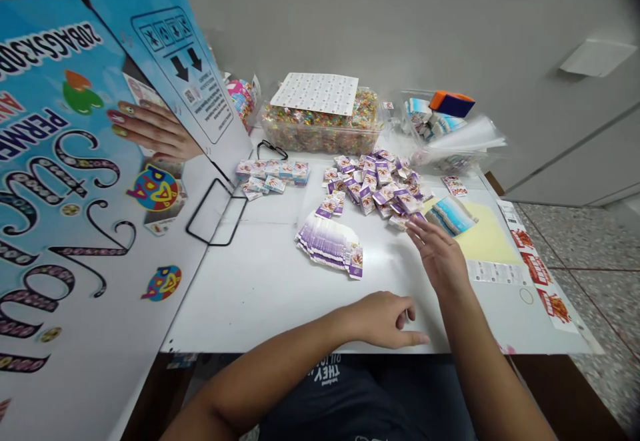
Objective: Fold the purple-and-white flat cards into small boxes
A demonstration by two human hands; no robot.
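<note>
My left hand (384,319) is over the front part of the white table, its fingers loosely curled and its thumb stretched out to the right. Nothing shows in its grasp. My right hand (439,249) is raised with fingers extended at the near right edge of a heap of small purple-and-white boxes (384,173). Its fingertips overlap a box at the edge; whether they touch it is unclear. Left of the hands lies a fanned stack of flat purple-and-white cartons (323,241). Blue-and-white small boxes (280,171) sit in a row behind it.
A large printed carton (165,241) walls off the left side. At the back stand a clear tub of colourful small pieces (320,135), topped by a printed sheet (315,93), and another plastic container (457,154). A yellow sheet (493,237) and red printed strips (537,269) lie right.
</note>
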